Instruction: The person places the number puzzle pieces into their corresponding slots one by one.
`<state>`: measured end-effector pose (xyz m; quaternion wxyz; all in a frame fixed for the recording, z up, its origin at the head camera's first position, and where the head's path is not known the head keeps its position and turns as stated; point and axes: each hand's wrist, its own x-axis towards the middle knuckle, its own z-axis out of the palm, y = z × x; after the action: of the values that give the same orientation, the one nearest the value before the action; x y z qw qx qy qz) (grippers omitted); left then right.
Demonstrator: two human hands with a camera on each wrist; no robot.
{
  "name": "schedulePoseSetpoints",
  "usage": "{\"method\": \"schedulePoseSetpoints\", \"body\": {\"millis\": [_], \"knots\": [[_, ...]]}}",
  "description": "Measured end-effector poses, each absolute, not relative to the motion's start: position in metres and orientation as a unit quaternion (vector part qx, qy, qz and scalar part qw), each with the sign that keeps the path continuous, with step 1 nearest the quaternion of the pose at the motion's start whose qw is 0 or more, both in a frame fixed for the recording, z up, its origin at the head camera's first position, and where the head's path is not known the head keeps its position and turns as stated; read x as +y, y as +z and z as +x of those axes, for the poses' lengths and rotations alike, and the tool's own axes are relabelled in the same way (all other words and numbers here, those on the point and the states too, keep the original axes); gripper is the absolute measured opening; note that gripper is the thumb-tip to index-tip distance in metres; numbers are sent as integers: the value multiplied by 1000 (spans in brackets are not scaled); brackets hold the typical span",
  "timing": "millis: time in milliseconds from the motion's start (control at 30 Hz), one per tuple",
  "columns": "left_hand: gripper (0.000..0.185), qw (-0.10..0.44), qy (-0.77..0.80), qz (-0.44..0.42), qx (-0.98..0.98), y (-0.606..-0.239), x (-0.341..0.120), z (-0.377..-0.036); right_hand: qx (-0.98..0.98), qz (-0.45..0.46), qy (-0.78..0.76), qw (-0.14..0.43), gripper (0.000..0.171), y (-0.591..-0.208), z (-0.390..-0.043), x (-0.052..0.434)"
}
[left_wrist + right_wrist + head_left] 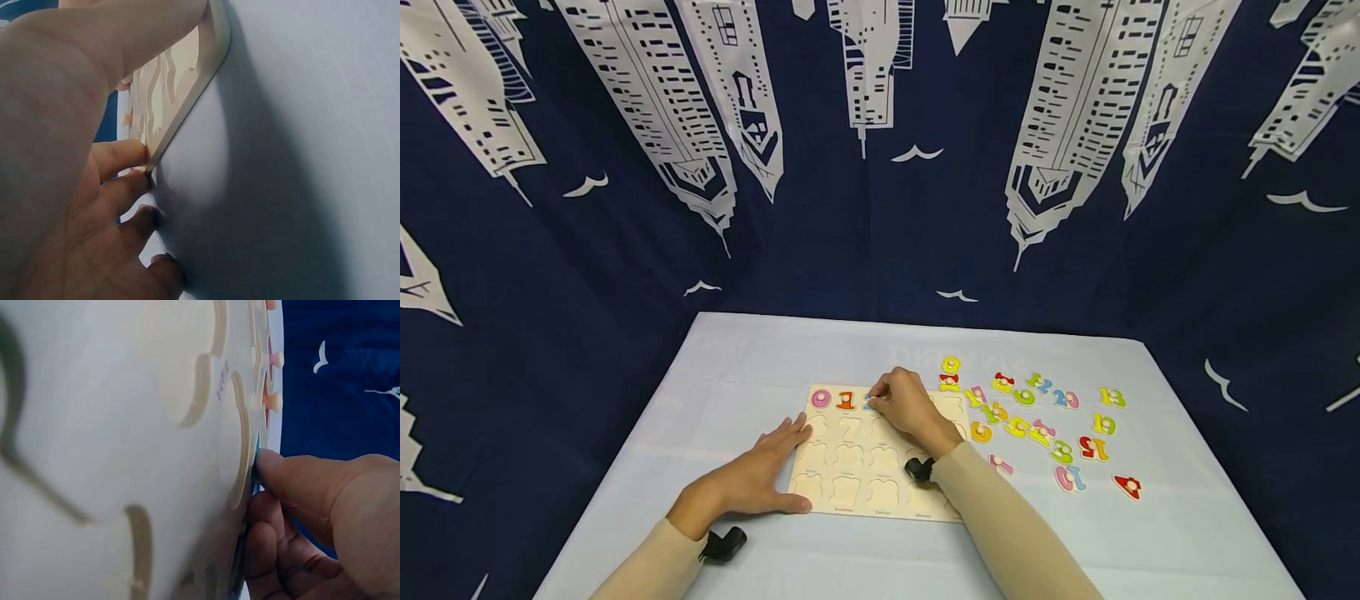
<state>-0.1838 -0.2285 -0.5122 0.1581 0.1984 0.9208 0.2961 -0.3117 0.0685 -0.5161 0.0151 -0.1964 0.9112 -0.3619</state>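
A pale wooden number puzzle board (827, 501) with cut-out recesses lies on the table. Its top row holds a pink 0 piece (821, 399) and a red 1 piece (846, 401). Just right of them, my right hand (910, 406) pinches a blue number puzzle piece (255, 452) between thumb and fingertips, low over the board's top row. Most of this piece is hidden by the fingers. My left hand (758, 473) rests at the board's left side, fingers extended against the edge and thumb by the near left corner (219, 37).
Loose number pieces lie scattered right of the board, among them a red 4 (1127, 486), a green 3 (1062, 452) and a red 15 (1093, 448). A white cloth covers the table (865, 562). Behind it hangs a dark blue curtain (865, 242) with building prints.
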Motion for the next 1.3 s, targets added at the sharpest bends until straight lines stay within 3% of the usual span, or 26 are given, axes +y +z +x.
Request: {"method": "schedulePoseSetpoints", "body": {"millis": [333,533,733,1300], "knots": [[123,157,299,198,920,-513,-228,-184,908,-187,-375,20,4,-519,-312,70],[124,157,303,200,919,-513,-228,-184,906,-232,-353,-25,11,-544,-323,79],[124,162,304,199,918,-513,-228,-182,913,-230,-336,-6,28,-519,-300,85],[123,155,301,202,919,-513,-229,-184,928,-216,-304,-22,29,-505,-266,119]]}}
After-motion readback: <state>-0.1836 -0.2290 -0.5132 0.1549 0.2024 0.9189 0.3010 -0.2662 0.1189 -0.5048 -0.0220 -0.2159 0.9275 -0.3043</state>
